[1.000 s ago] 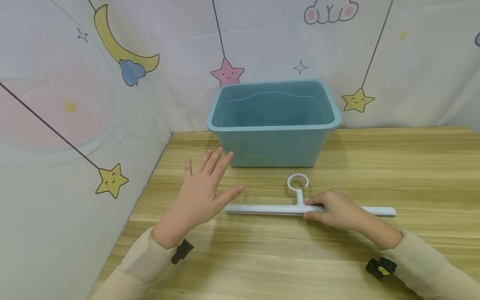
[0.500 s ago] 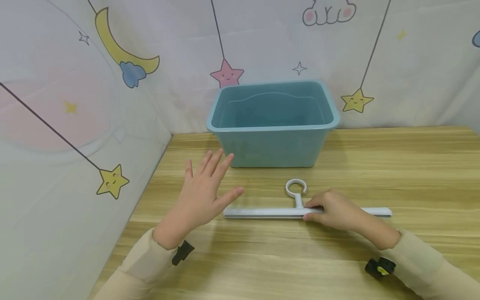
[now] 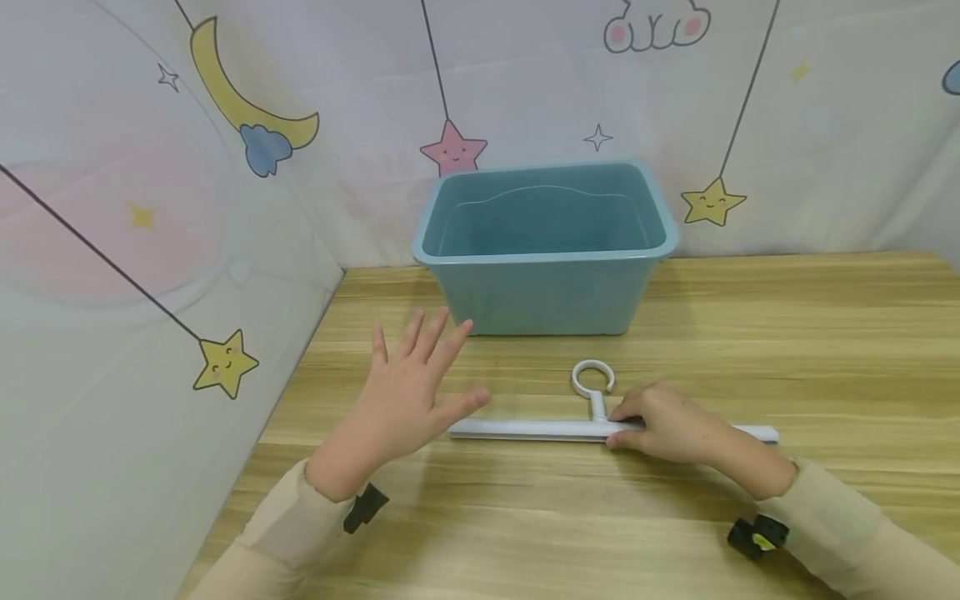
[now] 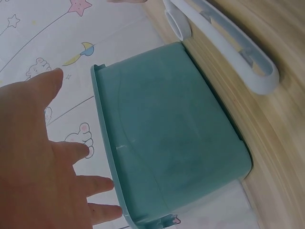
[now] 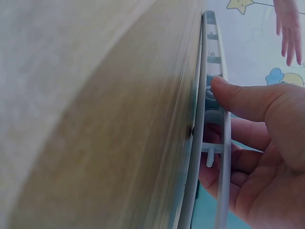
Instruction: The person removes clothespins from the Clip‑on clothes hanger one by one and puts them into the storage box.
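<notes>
Hanger (image 3: pixel 540 429): white plastic, lay flat on the wooden table (image 3: pixel 825 333), just in front of the teal bin (image 3: pixel 547 250).
Risk: it could slide or swing away, because only one end was pinched.
Right hand (image 3: pixel 671 425): thumb and fingers closed around the bar near the hook.
Left hand (image 3: pixel 408 387): fingers spread, holding nothing, raised beside the free end.

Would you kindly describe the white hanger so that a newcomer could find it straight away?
Start at the teal bin standing at the back of the wooden table. Just in front of it lies the hanger, flat on the wood, with the right hand gripping its bar near the middle. It is the only white thing on the table: a long straight bar with a small ring hook pointing toward the bin.
</notes>
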`<state>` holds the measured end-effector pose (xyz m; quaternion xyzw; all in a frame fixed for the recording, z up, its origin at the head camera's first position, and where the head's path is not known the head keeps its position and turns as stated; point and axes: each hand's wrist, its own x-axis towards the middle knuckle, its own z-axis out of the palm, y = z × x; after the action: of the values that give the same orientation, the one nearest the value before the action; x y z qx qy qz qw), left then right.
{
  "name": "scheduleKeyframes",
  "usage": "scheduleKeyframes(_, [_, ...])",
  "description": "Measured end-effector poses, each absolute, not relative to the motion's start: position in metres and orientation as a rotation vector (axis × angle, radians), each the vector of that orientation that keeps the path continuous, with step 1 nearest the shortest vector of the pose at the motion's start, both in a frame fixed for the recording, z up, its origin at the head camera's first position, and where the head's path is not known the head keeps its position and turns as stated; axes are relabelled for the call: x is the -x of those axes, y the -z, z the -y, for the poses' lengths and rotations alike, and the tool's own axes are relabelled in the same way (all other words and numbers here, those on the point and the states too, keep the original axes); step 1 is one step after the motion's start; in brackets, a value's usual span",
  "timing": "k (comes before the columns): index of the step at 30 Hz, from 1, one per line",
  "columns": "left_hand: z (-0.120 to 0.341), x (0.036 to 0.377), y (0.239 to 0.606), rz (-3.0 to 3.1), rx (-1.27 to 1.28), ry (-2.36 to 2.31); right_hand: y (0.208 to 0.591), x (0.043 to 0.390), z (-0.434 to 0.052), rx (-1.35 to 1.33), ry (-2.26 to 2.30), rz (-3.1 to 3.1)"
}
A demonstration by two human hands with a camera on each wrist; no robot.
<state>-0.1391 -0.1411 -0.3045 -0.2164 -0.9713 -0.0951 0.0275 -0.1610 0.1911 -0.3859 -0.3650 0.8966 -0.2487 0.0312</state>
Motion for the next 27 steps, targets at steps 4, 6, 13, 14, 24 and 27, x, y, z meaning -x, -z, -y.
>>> scheduleKeyframes(4, [0.1424,0.138,0.308,3.041,0.659,0.272,0.3863,0.1613,-0.1905,1.132,0.773,-2.752])
scheduleKeyframes(6, [0.1428,0.1371,0.3088,3.054,0.652,0.255,0.3864,0.1614,-0.1904,1.141,0.771,-2.754])
scheduleKeyframes(13, [0.1426,0.1337,0.309,3.08,0.638,0.213,0.387,0.1618,-0.1892,1.128,0.781,-2.745])
scheduleKeyframes(14, [0.1426,0.1333,0.3088,3.081,0.637,0.212,0.387,0.1618,-0.1891,1.124,0.779,-2.745])
scheduleKeyframes(24, [0.1421,0.1308,0.3102,3.069,0.657,0.2,0.3861,0.1607,-0.1879,1.078,0.757,-2.753])
scheduleKeyframes(27, [0.1418,0.1298,0.3104,3.069,0.66,0.208,0.3837,0.1581,-0.1896,1.078,0.73,-2.777])
